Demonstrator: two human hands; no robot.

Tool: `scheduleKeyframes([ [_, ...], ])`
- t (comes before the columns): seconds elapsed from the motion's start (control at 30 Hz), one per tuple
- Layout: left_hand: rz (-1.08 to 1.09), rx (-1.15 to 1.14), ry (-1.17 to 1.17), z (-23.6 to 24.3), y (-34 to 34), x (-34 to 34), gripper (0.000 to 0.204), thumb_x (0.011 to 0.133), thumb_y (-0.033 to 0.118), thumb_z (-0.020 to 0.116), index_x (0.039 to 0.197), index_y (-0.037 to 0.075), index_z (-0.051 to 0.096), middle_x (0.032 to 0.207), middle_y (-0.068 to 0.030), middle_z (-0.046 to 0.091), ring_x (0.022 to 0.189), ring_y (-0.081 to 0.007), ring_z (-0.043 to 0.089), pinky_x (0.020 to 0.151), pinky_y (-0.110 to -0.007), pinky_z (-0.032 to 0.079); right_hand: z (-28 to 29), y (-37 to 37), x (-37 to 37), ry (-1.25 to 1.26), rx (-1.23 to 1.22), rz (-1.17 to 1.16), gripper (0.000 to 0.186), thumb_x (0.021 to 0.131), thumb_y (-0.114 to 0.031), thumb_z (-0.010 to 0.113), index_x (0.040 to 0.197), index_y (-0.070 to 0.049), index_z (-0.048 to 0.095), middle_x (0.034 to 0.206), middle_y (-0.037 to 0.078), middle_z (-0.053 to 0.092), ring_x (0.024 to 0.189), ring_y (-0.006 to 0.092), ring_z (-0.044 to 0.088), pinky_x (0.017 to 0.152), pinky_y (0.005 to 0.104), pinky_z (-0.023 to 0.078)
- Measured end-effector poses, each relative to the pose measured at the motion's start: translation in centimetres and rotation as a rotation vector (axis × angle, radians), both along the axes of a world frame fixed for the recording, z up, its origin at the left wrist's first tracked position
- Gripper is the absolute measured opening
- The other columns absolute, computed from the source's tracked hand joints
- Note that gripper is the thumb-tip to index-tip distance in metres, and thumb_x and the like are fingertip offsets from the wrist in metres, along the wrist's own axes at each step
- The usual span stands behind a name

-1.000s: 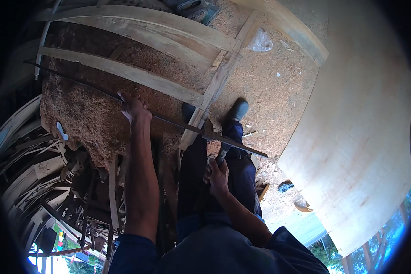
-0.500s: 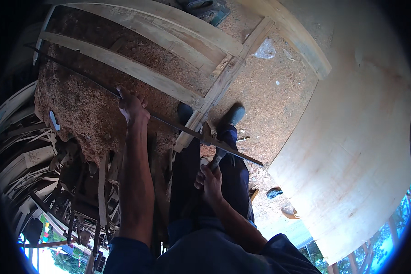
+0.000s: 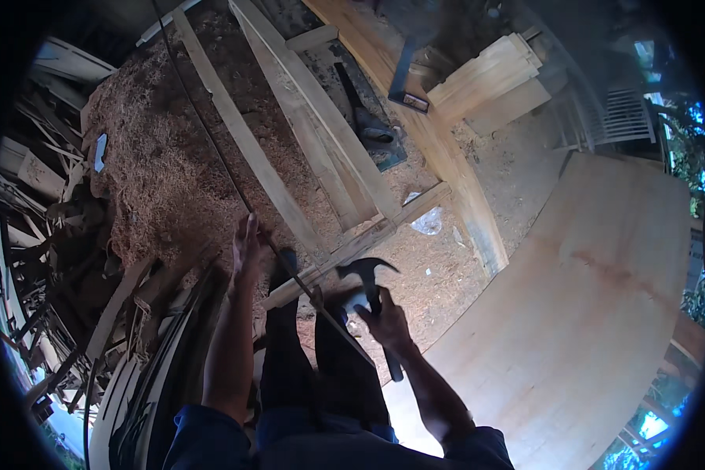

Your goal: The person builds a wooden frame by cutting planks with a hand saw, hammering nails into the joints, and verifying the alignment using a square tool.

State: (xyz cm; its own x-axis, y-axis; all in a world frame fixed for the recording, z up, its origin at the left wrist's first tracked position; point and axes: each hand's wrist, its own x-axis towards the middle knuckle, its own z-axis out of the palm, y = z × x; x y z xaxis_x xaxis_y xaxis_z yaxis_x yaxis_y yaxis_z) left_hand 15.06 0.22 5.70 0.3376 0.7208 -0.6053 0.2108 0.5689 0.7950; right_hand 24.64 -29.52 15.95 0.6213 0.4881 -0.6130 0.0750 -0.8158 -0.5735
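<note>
A claw hammer is in my right hand, its dark head raised above the grip. My left hand is closed at the thin dark rod of a long bar clamp; its fingers are partly hard to make out. The bar runs diagonally from the far left down in front of my legs. Its jaw sits at the near end of a wooden frame's cross rail. Long pale rails of this frame stretch away from that cross rail.
A heap of wood shavings lies at left, with piled scrap lumber beyond. A large plywood sheet covers the right side. On a long beam rests a try square; near it are a plastic bag and stacked boards.
The view has turned, so the frame and bar clamp now slant more steeply. My right hand has moved right and up with the hammer, whose head now shows clear of the bar.
</note>
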Motion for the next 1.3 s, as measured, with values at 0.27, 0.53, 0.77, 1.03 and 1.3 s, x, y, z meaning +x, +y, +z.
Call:
scheduleKeyframes([
  [0.27,0.105,0.206,0.191,-1.1,-9.6,-11.3,0.04,0.104,0.037,0.048,0.122,0.002,0.052,0.094,-0.0101,0.058,0.081,-0.0175,0.063,0.072,-0.031,0.051,-13.6,-2.7,28.0,-0.766,-0.198,0.19,0.038,0.087,-0.023,0.065,0.119,-0.007,0.052,0.095,0.024,0.068,0.086,0.0432,0.067,0.074,0.0553,0.053],
  [0.53,-0.088,0.928,0.39,6.4,-13.9,-4.7,0.029,0.094,0.018,0.062,0.116,0.0,0.057,0.099,-0.0166,0.06,0.088,-0.0282,0.061,0.077,-0.038,0.051,-15.7,-7.6,35.3,-0.794,-0.364,0.389,0.049,0.085,-0.028,0.068,0.127,-0.005,0.055,0.116,0.022,0.057,0.105,0.0423,0.057,0.089,0.0507,0.049],
  [0.77,-0.544,0.661,0.512,2.4,-17.2,10.3,0.057,0.09,0.034,0.066,0.131,-0.002,0.049,0.128,-0.0231,0.054,0.125,-0.0395,0.049,0.107,-0.049,0.037,-13.2,14.1,37.6,-0.998,0.075,0.658,0.069,0.086,-0.026,0.066,0.145,-0.001,0.04,0.141,0.021,0.046,0.132,0.037,0.044,0.106,0.047,0.041],
  [1.03,-0.594,0.549,0.868,-3.7,-17.7,12.4,0.074,0.085,0.046,0.068,0.136,-0.004,0.046,0.109,-0.0203,0.057,0.122,-0.0398,0.049,0.099,-0.049,0.044,-18.0,21.9,45.7,-0.844,-0.187,0.846,0.065,0.086,-0.028,0.067,0.138,0.004,0.046,0.138,0.022,0.049,0.128,0.0381,0.047,0.107,0.0452,0.04],
  [1.3,-0.388,0.206,0.547,2.1,-29.6,13.2,0.041,0.09,0.037,0.065,0.116,0.006,0.058,0.112,-0.0124,0.06,0.1,-0.0303,0.063,0.077,-0.044,0.054,-10.5,20.5,33.9,-0.394,0.289,0.768,0.05,0.078,-0.007,0.071,0.124,0.001,0.054,0.12,0.02,0.059,0.109,0.037,0.06,0.092,0.0448,0.049],
])
